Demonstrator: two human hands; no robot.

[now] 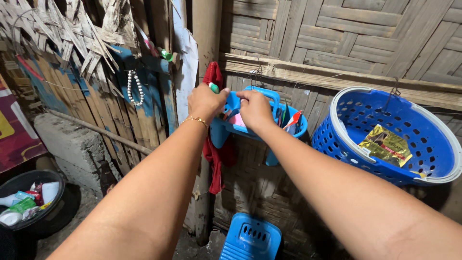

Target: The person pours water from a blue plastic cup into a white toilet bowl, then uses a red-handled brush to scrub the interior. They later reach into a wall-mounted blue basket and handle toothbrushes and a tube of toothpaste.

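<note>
We reach both hands into small blue caddy (262,130) hung on woven wall (365,33). Left hand (206,102) curled, pinching green-tipped stick (213,87) at caddy's left rim. Right hand (255,110) curled over rim, fingers inside; hold unclear. Red cloth (215,159) behind caddy; big blue basket (414,159) hangs right.
</note>
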